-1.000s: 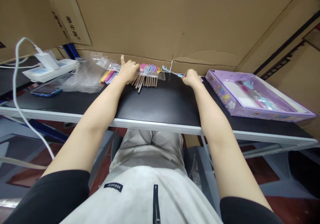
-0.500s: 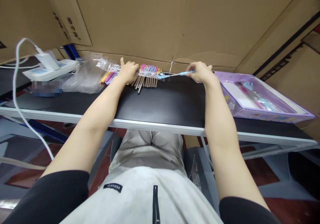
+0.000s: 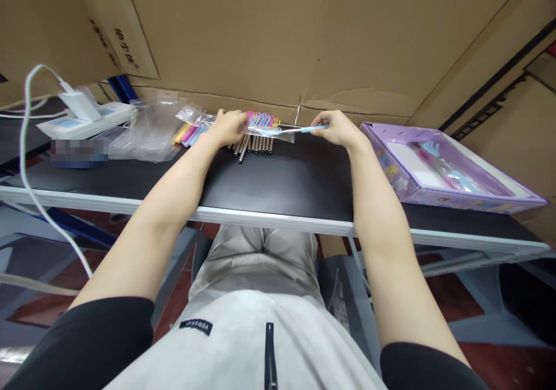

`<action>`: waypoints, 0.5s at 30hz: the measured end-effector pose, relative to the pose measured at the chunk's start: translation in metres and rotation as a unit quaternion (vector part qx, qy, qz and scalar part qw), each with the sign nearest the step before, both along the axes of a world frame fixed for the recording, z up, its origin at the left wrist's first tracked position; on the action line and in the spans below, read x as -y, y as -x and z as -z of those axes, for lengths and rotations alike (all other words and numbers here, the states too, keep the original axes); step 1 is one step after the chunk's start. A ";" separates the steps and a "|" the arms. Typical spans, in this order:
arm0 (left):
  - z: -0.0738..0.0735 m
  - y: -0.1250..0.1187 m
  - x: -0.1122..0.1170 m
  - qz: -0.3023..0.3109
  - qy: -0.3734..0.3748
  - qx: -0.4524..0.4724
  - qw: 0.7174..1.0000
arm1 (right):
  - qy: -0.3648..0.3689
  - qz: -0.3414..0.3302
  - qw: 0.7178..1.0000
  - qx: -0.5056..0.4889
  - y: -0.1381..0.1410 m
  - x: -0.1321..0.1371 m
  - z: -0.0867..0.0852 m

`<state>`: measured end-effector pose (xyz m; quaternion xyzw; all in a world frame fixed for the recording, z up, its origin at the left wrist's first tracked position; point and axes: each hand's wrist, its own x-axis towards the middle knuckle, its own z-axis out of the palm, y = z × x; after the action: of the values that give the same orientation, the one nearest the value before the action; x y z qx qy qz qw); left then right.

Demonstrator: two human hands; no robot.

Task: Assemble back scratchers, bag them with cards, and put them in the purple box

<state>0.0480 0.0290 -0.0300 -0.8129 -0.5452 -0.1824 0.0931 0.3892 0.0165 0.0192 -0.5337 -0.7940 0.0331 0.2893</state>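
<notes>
My right hand [image 3: 336,126] pinches the light blue handle of a small back scratcher [image 3: 313,128] with a metal shaft. Its blue claw end lies inside a clear plastic sleeve [image 3: 286,138]. The sleeve's other side is gripped by my left hand [image 3: 230,127], whose fingers are partly hidden. Beside that hand is a row of pink, blue and yellow claw heads [image 3: 263,117]. Several metal rods [image 3: 256,145] point toward me below the sleeve. Yellow, pink and blue handles [image 3: 190,136] lie left of my left hand.
A purple box [image 3: 402,184] on the right holds a wrapped back scratcher [image 3: 452,172]. Clear plastic bags [image 3: 147,132] lie on the left, near a white power strip [image 3: 82,123] with a cable. A cardboard wall [image 3: 260,42] stands behind the black table [image 3: 282,184].
My right hand has moved left, and the scratcher's claw end has slid into the clear sleeve. My left hand has shifted slightly right, its fingers more closed on the sleeve.
</notes>
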 end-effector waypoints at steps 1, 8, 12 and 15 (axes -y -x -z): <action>-0.001 -0.003 0.001 0.000 0.008 -0.006 1.000 | 0.014 -0.002 1.000 -0.006 0.003 -0.001 0.001; 0.001 -0.014 0.001 0.019 0.004 -0.049 0.999 | 0.053 -0.045 0.997 -0.029 0.022 -0.005 0.007; 0.006 -0.013 -0.004 0.030 -0.011 -0.063 0.998 | 0.052 -0.055 0.997 -0.033 0.031 -0.001 0.011; 0.007 -0.011 -0.004 0.026 -0.013 -0.062 0.998 | 0.057 -0.066 0.996 -0.033 0.036 0.002 0.013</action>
<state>0.0595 0.0331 -0.0369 -0.8354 -0.5143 -0.1413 0.1327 0.3537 0.0144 0.0064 -0.4946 -0.8141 0.1145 0.2820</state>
